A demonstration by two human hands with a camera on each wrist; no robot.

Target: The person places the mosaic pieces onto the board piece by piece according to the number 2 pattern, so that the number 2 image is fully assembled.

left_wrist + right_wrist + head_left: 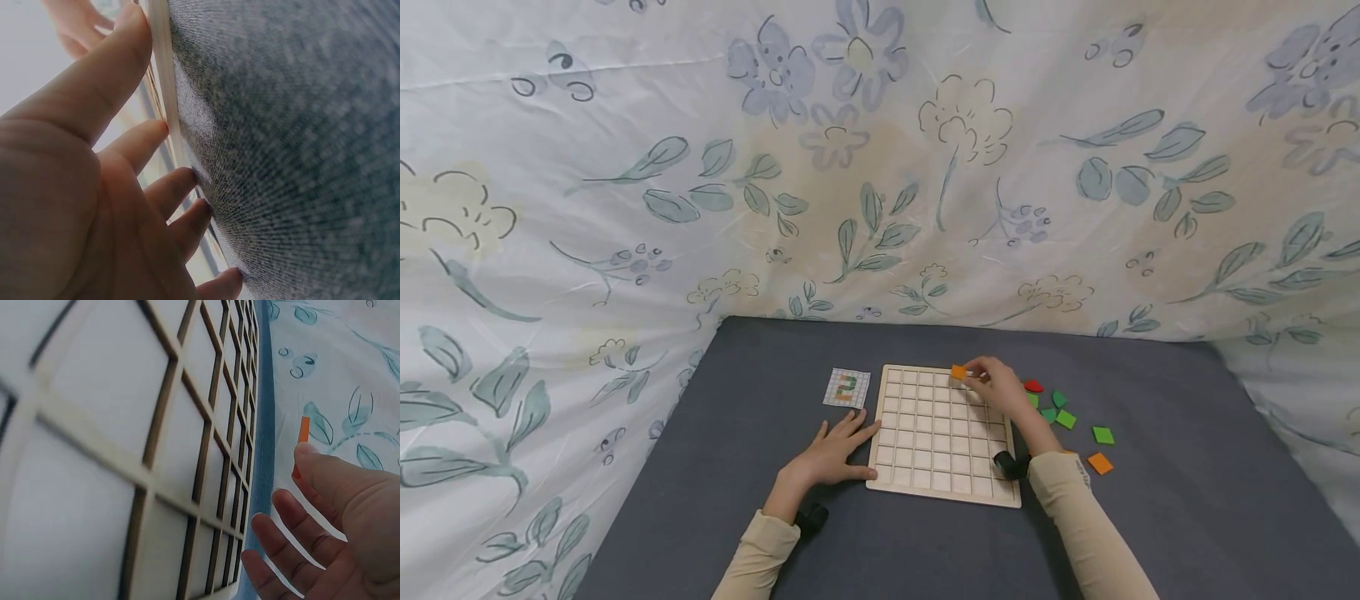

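A wooden grid board (925, 435) with square recesses lies on the dark tabletop. Between thumb and fingertip, my right hand (998, 387) pinches a flat orange square tile (958, 372) over the board's far edge. In the right wrist view the same tile (304, 429) shows edge-on, above the thumb tip, while the other fingers are spread. My left hand (831, 454) lies with fingers spread at the board's left side, thumb and index fingertip right at its edge. The left wrist view shows these fingertips (159, 128) along the board's wooden edge (164, 62).
A small printed pattern card (847, 388) with a green and orange figure lies left of the board. To the right are several loose tiles, among them a green square (1103, 436), an orange square (1101, 463) and a red piece (1033, 386). A floral cloth (880, 167) hangs behind the table.
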